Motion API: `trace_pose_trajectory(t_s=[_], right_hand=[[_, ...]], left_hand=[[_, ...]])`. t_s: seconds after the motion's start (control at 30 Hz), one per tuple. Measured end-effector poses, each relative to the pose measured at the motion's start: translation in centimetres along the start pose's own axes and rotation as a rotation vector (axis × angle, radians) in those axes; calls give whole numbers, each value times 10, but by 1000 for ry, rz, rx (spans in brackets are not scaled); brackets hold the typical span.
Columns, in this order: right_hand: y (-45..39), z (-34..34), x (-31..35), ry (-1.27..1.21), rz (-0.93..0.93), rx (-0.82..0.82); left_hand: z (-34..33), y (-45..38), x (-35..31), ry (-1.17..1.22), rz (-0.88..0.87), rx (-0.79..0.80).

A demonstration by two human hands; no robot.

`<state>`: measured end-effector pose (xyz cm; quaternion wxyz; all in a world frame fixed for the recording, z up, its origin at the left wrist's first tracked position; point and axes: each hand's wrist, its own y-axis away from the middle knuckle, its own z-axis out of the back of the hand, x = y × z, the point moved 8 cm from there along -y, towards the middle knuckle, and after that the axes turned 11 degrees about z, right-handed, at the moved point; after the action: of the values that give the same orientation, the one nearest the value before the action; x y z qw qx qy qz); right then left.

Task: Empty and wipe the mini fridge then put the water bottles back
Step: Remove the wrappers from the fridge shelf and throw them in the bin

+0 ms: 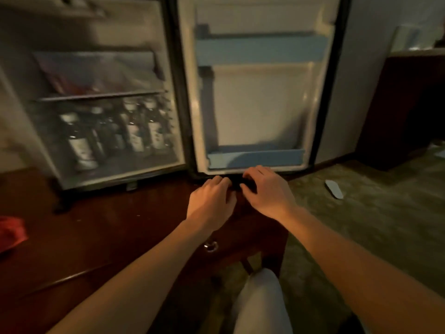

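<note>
One mini fridge with one open door carrying two blue door racks. About five or six water bottles upright on the lower level, exact number blurred; one wire shelf above. Two hands, left hand and right hand; one red item, one pale flat object.

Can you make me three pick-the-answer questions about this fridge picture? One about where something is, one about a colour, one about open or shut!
1. Where are the water bottles?
A. on the door shelf
B. on the fridge's bottom shelf
C. on the floor

2. What colour are the door shelves?
A. blue
B. red
C. yellow

3. The fridge door is:
A. shut
B. missing
C. wide open

Answers: 1 B, the bottles stand below the wire rack; 2 A, both door rails look blue; 3 C, the door's inner side faces us.
</note>
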<state>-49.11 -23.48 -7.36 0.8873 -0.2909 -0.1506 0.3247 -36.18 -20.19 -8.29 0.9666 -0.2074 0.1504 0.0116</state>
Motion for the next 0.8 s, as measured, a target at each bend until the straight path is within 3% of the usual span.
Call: trace_pose_trajectory(t_s=[0.43,0.8], right_hand=[[-136,-59,168,-163,254,60],[-245,-67,205,-202,318,-36]], left_hand=[[129,6,208,-160,330,-156],[194,-50,281,-145,352,-277]])
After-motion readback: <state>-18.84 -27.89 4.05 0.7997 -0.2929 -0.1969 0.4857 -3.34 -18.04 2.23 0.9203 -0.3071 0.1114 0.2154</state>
